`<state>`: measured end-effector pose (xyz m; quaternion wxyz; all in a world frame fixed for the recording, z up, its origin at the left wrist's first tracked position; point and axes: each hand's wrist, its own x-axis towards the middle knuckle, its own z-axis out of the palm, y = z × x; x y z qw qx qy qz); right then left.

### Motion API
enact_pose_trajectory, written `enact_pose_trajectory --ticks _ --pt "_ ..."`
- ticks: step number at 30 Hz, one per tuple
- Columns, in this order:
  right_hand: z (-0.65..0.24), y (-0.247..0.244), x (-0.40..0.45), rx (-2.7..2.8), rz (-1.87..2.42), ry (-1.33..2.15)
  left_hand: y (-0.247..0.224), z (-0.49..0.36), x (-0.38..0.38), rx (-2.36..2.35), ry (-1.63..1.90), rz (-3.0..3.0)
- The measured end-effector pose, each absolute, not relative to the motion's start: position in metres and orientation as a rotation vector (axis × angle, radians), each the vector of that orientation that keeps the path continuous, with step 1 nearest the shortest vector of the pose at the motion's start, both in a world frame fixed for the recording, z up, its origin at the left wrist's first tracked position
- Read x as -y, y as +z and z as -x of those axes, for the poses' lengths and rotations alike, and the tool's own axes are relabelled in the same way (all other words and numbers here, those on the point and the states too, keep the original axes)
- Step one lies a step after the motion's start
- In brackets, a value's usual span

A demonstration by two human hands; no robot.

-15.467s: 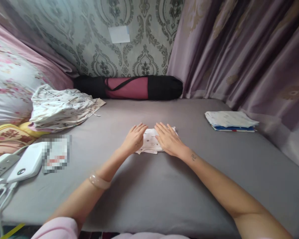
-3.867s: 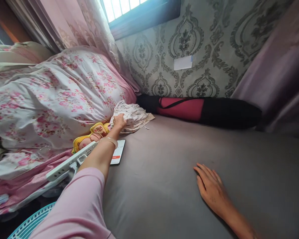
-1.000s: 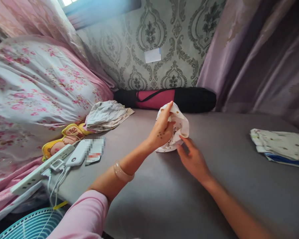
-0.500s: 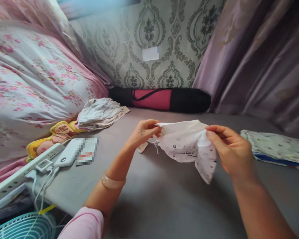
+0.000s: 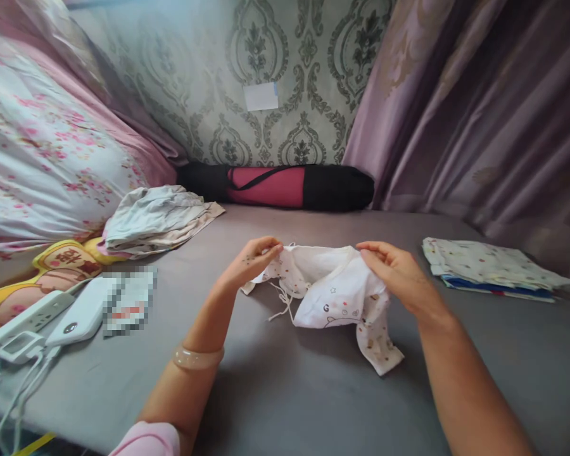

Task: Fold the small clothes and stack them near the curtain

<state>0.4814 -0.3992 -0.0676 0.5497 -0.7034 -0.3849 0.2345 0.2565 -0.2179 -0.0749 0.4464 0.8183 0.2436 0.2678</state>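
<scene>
A small white printed shirt [image 5: 330,301] with thin tie strings hangs spread between my hands, its lower parts at the grey sheet [image 5: 275,392]. My left hand [image 5: 254,258] pinches one shoulder, with a sleeve hanging beneath it. The opposite shoulder is pinched by my right hand [image 5: 394,269], and the other sleeve droops toward me. The neckline faces up between the two grips.
Folded cloths [image 5: 489,266] lie at the right. Crumpled pale clothes [image 5: 156,218], a yellow cushion [image 5: 59,272], a power bank [image 5: 83,313] and a power strip [image 5: 33,320] with cables are at the left. A black and pink bag [image 5: 270,187] lies along the wall.
The shirt has come lower and opened out, so its neckline and tie strings now show. Both hands still pinch it. The view has shifted, moving the surroundings left.
</scene>
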Motion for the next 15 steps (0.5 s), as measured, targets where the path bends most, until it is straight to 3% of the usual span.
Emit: enact_pose_trajectory --ticks 8,15 --pt "-0.484 -0.082 0.396 1.211 1.833 0.632 -0.088 -0.264 0.213 -0.662 0.670 -1.982" --pt "-0.487 -0.089 0.393 1.216 1.817 0.598 -0.079 -0.254 0.214 -0.578 0.426 -1.890"
